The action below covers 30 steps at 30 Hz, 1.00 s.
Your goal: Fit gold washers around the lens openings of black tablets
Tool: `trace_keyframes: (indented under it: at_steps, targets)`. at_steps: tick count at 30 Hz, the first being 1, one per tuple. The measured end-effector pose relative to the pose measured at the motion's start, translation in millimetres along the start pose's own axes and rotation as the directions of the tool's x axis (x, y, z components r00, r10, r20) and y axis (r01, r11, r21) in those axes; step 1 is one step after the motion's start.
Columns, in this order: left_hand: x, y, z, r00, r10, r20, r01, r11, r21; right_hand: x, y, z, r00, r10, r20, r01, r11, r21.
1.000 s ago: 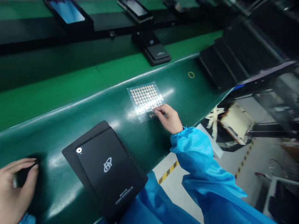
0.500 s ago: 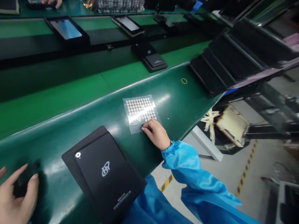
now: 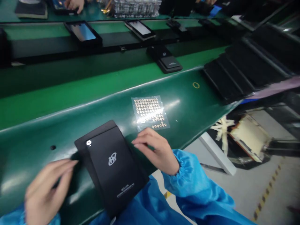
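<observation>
A black tablet (image 3: 114, 165) lies back up on a black pad (image 3: 99, 132) at the near edge of the dark green bench (image 3: 47, 131). My left hand (image 3: 45, 187) reaches in from the left with fingers stretched out, its tips at the pad's left edge. My right hand (image 3: 156, 150) hovers by the tablet's right side with thumb and fingertips pressed together; whether they hold anything is hidden. Just beyond it lies a clear sheet of small gold ring stickers (image 3: 150, 112).
One loose gold ring (image 3: 196, 85) lies further right on the bench. Stacked black trays (image 3: 234, 72) stand at the right end. Beyond, a green conveyor (image 3: 70, 90) carries other tablets (image 3: 83, 32) and a boxed one (image 3: 167, 59). Another person's hand (image 3: 73, 4) works at the far side.
My right hand left the sticker sheet and came back toward the tablet's right side. My left hand moved right to the pad's left edge. The view shifted slightly.
</observation>
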<state>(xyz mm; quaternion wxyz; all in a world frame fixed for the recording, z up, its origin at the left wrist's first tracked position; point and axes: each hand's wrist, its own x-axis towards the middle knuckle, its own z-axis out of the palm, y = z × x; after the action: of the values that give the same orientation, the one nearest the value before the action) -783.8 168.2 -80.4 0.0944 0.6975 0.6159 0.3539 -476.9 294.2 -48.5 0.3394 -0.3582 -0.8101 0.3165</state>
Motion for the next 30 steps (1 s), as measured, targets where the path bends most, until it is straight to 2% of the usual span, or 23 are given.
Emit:
trace_keyframes:
  at_steps: [2, 4, 6, 9, 11, 15, 19, 21, 23, 26, 27, 28, 29, 30]
  targets:
    - [16, 40, 5.9, 0.980, 0.009, 0.198, 0.029, 0.982, -0.185, 6, -19, 16, 0.991, -0.062, 0.115, 0.035, 0.975, 0.221]
    - [29, 65, 10.4, 0.939, -0.047, 0.339, 0.161, 0.936, -0.314, 10, -30, 32, 0.973, -0.067, 0.219, -0.024, 0.922, 0.387]
    - [36, 74, 10.8, 0.902, -0.137, 0.410, 0.299, 0.882, -0.363, 12, -37, 44, 0.947, -0.049, 0.318, -0.130, 0.846, 0.517]
    - [31, 74, 5.6, 0.865, -0.250, 0.434, 0.431, 0.813, -0.391, 12, -42, 56, 0.904, -0.015, 0.428, -0.275, 0.747, 0.606]
    - [24, 71, 2.2, 0.861, -0.290, 0.417, 0.466, 0.779, -0.419, 12, -45, 61, 0.896, 0.007, 0.443, -0.296, 0.755, 0.586]
    - [14, 67, -1.7, 0.864, -0.323, 0.386, 0.485, 0.742, -0.464, 13, -51, 69, 0.903, -0.060, 0.425, -0.151, 0.882, 0.446]
    - [11, 60, -6.1, 0.857, -0.320, 0.405, 0.500, 0.710, -0.496, 17, -57, 76, 0.888, -0.147, 0.436, -0.037, 0.922, 0.386]
    - [9, 57, -8.7, 0.840, -0.335, 0.427, 0.532, 0.666, -0.523, 21, -62, 79, 0.870, -0.194, 0.453, 0.014, 0.929, 0.369]
    - [6, 54, -12.0, 0.788, -0.343, 0.511, 0.610, 0.542, -0.578, 27, -71, 81, 0.828, -0.279, 0.486, 0.101, 0.927, 0.361]
    - [-3, 43, -24.7, 0.679, -0.278, 0.679, 0.734, 0.258, -0.628, 34, -84, 86, 0.707, -0.444, 0.551, 0.305, 0.894, 0.329]
    - [-8, 35, -33.4, 0.670, -0.287, 0.685, 0.742, 0.227, -0.631, 36, -87, 87, 0.670, -0.488, 0.559, 0.368, 0.873, 0.320]
    - [-15, 25, -45.2, 0.687, -0.348, 0.638, 0.725, 0.269, -0.634, 38, -87, 89, 0.651, -0.518, 0.555, 0.411, 0.855, 0.316]
    - [-23, 13, -60.1, 0.721, -0.463, 0.515, 0.688, 0.386, -0.615, 40, -86, 90, 0.653, -0.531, 0.540, 0.430, 0.847, 0.312]
    - [-32, -1, -77.6, 0.751, -0.586, 0.304, 0.645, 0.553, -0.527, 42, -82, 92, 0.679, -0.522, 0.517, 0.423, 0.853, 0.306]
